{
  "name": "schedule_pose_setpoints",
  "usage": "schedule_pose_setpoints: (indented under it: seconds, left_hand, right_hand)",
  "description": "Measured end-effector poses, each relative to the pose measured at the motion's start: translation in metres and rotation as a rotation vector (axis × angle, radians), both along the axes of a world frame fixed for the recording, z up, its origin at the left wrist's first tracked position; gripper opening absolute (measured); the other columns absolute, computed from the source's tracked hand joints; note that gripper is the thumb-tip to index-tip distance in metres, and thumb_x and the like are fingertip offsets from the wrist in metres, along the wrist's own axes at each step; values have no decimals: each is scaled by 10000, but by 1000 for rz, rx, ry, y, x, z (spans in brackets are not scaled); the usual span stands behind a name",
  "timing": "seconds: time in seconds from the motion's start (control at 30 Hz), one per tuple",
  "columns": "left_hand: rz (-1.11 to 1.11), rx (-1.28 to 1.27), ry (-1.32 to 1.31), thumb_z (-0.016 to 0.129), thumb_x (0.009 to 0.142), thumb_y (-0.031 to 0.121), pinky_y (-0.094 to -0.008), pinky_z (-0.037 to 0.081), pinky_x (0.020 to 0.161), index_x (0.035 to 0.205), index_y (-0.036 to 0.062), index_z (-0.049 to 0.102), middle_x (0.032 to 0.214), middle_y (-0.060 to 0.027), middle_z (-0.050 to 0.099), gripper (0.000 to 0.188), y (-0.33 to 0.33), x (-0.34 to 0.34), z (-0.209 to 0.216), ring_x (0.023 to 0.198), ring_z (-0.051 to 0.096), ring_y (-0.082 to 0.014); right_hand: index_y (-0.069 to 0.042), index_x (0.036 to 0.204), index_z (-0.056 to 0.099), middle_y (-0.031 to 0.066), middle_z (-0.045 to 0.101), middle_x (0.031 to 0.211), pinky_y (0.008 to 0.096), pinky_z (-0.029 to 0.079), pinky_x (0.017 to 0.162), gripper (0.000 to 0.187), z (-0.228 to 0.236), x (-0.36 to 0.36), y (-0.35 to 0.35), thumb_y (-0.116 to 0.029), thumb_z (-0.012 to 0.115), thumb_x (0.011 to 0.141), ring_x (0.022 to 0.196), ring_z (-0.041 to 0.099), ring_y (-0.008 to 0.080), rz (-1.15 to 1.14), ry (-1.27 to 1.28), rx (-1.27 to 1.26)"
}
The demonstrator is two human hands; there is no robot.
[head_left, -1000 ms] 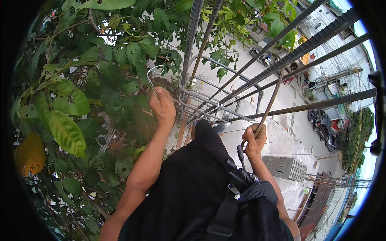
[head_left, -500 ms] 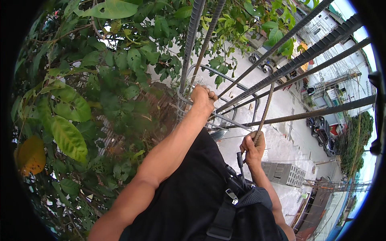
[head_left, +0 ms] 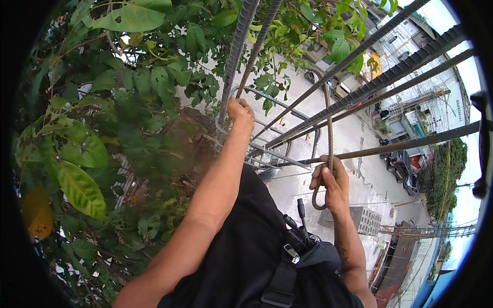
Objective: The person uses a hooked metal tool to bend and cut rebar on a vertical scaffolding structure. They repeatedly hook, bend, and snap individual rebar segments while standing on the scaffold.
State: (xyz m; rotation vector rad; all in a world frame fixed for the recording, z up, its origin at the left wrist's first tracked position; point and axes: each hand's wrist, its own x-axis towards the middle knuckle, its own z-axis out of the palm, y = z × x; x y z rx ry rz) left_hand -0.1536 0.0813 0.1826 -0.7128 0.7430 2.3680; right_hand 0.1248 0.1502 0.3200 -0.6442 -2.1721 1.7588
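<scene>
My left hand (head_left: 240, 112) is closed round a thin rusty rebar (head_left: 260, 49), close beside a thicker ribbed rebar (head_left: 237, 54). Just below and to its right, bent steel stirrups (head_left: 287, 110) surround the group of long bars. In my right hand (head_left: 333, 182) is a slender steel rod (head_left: 329, 123), held between thumb and fingers. Its lower end curls into a hook (head_left: 319, 201) beneath the fingers, while the shaft rises past the slanting bars. A slanting rebar (head_left: 405, 145) passes right beside my right hand.
Leafy branches (head_left: 82, 143) crowd the left side. Several thick rebars (head_left: 380, 77) fan out to the upper right. Far below lie a concrete pavement (head_left: 308, 185), stacked hollow blocks (head_left: 365, 220) and a parked vehicle (head_left: 400, 167). A black bag (head_left: 313, 251) hangs at my front.
My left hand has shifted left and up onto the thin rusty rebar. My right hand has turned, and the rod stands more upright with its hooked end now showing.
</scene>
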Motion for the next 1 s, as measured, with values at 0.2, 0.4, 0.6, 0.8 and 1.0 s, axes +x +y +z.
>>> schedule_pose_setpoints:
  seconds: [0.2,0.4,0.6,0.8,1.0]
  left_hand:
    - [188,228,-5,266,935,462,-303,209,412,616,124,383,481,11,283,479,11,4,-6,395,244,-132]
    - [13,238,12,291,929,444,-323,206,421,619,126,391,477,25,268,455,6,5,-6,388,228,-139]
    - [-23,-171,-10,426,894,398,-283,138,366,631,145,411,461,58,242,365,-12,5,6,357,195,-98]
    - [-48,-301,52,457,880,365,-298,184,376,643,130,429,488,42,313,334,-14,1,3,372,248,-109]
    - [-9,-415,100,474,874,307,-337,324,552,654,92,491,607,-27,443,308,-7,-1,-12,565,408,-174]
  right_hand:
    - [-24,1008,387,100,519,716,279,454,553,231,-42,44,-1,-242,453,971,587,520,149,-72,324,230]
    - [-13,1018,449,55,541,649,273,436,518,177,-52,66,-4,-176,478,953,539,516,114,73,-49,471]
    - [-3,1152,464,98,564,678,318,447,561,260,9,-6,2,-109,504,918,566,548,180,139,-387,367]
    - [8,1117,461,231,596,730,461,437,673,265,38,-58,-1,-123,514,893,711,588,409,230,-516,655]
    - [33,1053,453,307,589,755,514,426,699,221,47,-73,-4,-109,487,888,783,582,470,325,-570,799]
